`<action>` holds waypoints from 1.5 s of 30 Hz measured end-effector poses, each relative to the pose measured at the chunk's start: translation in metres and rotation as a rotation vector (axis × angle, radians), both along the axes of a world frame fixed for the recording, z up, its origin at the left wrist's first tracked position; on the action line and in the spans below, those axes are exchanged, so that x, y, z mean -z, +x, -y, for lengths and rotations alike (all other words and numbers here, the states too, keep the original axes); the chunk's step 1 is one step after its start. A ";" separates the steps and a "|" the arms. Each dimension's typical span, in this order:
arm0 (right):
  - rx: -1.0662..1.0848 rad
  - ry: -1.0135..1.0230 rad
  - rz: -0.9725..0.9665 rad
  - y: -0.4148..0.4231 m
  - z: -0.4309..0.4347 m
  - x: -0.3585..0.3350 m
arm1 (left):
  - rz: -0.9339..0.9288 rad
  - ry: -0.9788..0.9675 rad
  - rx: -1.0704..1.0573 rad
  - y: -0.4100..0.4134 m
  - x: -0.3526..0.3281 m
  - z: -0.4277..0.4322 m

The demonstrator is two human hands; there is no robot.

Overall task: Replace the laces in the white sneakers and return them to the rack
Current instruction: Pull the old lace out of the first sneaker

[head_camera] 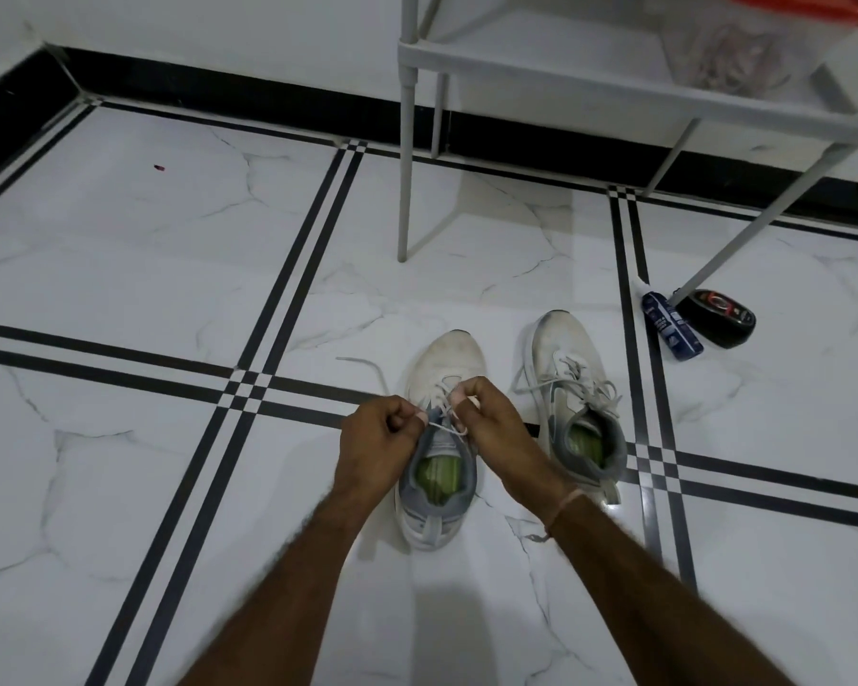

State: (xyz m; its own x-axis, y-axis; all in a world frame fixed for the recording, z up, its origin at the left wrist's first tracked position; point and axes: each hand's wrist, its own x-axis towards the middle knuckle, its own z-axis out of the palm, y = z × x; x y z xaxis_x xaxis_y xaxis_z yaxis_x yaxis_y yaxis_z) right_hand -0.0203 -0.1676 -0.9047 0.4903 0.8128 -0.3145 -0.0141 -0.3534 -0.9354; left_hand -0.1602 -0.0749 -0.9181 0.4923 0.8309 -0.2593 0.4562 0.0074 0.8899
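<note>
White sneaker [446, 359] | toe away | left hand [381, 440], right hand [497, 424] pinch lace [446, 428]

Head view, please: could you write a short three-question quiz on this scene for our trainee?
1. True or false: the untouched sneaker stands on the rack.
2. The left hand and right hand both pinch: A) a brush; B) the lace; C) a sock.
3. Which object lies beside the black tin?

Key: 1 false, it stands on the floor; 2 B; 3 the blue tube.
</note>
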 end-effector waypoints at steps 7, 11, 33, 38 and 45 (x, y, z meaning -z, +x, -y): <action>-0.396 -0.170 0.655 0.009 -0.009 -0.012 | 0.014 -0.059 0.018 0.001 -0.001 0.000; -0.117 -0.070 0.152 0.010 -0.005 -0.012 | 0.012 -0.061 0.000 -0.003 -0.001 -0.001; -0.246 0.072 0.530 0.002 -0.007 0.000 | 0.111 -0.121 -0.026 -0.010 -0.004 -0.004; 0.130 0.056 -0.230 0.017 0.006 -0.016 | 0.136 -0.131 -0.010 0.000 -0.005 0.000; -0.339 -0.034 0.779 0.002 -0.003 0.008 | 0.143 -0.150 0.010 -0.006 -0.004 0.001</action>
